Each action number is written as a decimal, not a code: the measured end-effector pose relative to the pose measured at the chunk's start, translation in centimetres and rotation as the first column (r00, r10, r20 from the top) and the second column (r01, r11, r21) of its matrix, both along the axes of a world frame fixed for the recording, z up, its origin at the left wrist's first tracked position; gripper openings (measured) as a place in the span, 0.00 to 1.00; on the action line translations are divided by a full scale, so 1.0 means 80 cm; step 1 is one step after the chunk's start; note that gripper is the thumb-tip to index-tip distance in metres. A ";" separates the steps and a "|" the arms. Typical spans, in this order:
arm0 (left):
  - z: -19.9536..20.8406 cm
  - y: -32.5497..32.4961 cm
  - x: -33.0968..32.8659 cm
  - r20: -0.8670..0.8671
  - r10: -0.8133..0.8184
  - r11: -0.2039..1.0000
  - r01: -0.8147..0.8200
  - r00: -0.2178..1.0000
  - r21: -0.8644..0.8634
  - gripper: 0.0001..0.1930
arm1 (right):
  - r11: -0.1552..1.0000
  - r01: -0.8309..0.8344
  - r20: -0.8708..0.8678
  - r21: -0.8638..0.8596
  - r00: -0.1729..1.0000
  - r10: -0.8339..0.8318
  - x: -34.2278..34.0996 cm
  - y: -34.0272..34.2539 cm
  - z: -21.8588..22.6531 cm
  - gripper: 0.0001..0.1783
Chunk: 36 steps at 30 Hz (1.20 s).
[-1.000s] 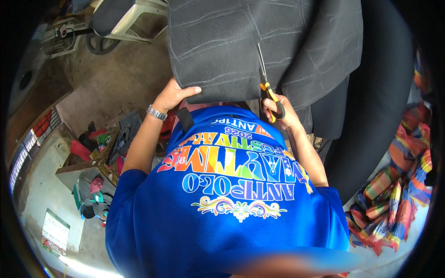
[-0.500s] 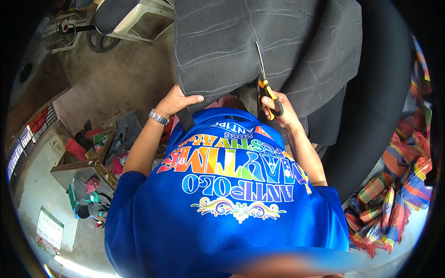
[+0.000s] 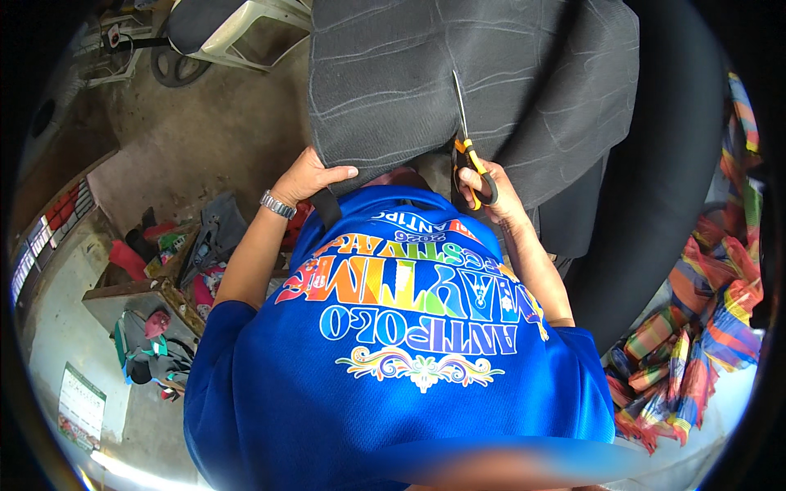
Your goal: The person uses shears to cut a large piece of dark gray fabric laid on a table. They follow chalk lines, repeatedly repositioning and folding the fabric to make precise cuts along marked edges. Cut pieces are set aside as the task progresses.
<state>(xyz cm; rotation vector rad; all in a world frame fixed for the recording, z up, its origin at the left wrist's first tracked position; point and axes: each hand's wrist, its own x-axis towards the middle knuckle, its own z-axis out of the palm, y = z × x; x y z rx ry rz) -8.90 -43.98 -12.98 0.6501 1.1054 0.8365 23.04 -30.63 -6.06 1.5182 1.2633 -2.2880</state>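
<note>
A wide sheet of black textured material (image 3: pixel 381 90), marked with pale curved lines, spreads out in front of me. My left hand (image 3: pixel 315 176) pinches its near left corner, the thumb on top and the fingers underneath. In my right hand (image 3: pixel 491 190) is a pair of scissors (image 3: pixel 465 150) with yellow and black handles. One long blade lies over the sheet, pointing away from me; the other is hidden beneath it. Right of the near edge's left part, the sheet is parted at the scissors.
A large black padded roll (image 3: pixel 671 164) curves along the right side. Bundles of plaid cloth (image 3: pixel 696 327) lie beyond it. At the far left stand a pale plastic chair (image 3: pixel 237 37) and a steering wheel (image 3: pixel 176 67). A box of scraps (image 3: pixel 135 295) sits at the left.
The view has shifted slightly. Both hands keep nearly the same places on the sheet and the scissors; the blades look almost unchanged.
</note>
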 end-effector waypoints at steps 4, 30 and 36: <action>-0.003 0.000 -0.002 -0.076 -0.019 0.999 0.023 0.997 0.046 0.27 | 0.999 0.034 -0.205 -0.016 0.978 -0.037 -0.003 0.000 -0.002 0.33; -0.003 -0.013 -0.016 -0.034 -0.016 0.999 0.017 0.999 0.029 0.30 | 0.998 0.010 -0.130 0.067 0.991 -0.001 -0.029 0.041 0.005 0.28; -0.012 -0.001 -0.039 0.567 0.269 0.960 -0.263 0.779 -0.094 0.40 | 0.995 0.098 -0.100 0.013 0.990 -0.096 -0.024 0.032 0.006 0.22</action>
